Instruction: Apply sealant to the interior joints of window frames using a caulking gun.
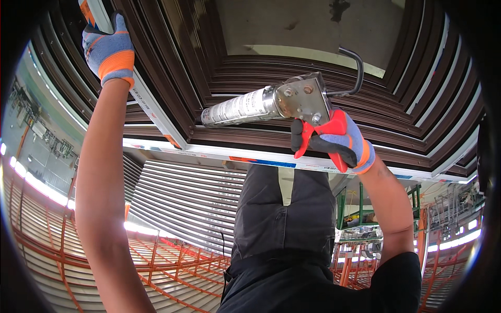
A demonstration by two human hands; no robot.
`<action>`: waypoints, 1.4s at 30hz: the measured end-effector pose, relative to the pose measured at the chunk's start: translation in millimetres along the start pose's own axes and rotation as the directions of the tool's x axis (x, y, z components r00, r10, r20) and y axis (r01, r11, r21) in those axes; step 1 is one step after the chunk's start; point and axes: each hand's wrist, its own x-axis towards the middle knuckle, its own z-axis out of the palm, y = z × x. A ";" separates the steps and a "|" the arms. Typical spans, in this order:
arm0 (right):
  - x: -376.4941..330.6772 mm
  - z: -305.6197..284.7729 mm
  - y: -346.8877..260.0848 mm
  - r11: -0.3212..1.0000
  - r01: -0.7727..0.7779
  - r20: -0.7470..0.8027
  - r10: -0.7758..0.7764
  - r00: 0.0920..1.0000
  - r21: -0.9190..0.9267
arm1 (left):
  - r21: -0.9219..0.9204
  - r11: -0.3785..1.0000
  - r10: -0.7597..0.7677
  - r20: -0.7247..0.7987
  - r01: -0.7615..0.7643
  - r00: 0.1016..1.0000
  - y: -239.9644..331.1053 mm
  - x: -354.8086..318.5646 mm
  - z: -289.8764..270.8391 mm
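My right hand, in a blue and orange glove with dark fingertips, is wrapped round the red handle of a caulking gun. A white printed sealant cartridge lies in the gun, its front end pointing left toward the inner corner of a brown window frame. Whether a nozzle tip touches the frame is hard to make out. A bent metal rod sticks out behind the gun. At the upper left, my gloved left hand grips the frame's side bar, whose edge carries white protective film.
More brown frames are stacked beneath and beyond this one. Below left is a row of pale profiles. Orange metal racks stand along the lower left. A green metal stand is at the right, past my legs.
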 end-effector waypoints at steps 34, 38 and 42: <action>-18.7 35.5 -3.7 0.996 -0.064 -0.165 0.055 0.985 -0.054 | -0.001 1.000 -0.021 -0.197 0.021 0.980 15.9 -4.2 10.6; -19.9 36.2 -6.1 0.999 -0.009 -0.119 0.004 0.993 -0.041 | 0.005 1.000 -0.003 -0.231 0.004 0.973 13.7 -4.5 9.3; -14.7 47.2 -14.4 0.995 -0.083 -0.142 0.074 0.987 -0.060 | 0.009 0.999 -0.030 -0.202 0.032 0.979 13.5 -3.8 1.7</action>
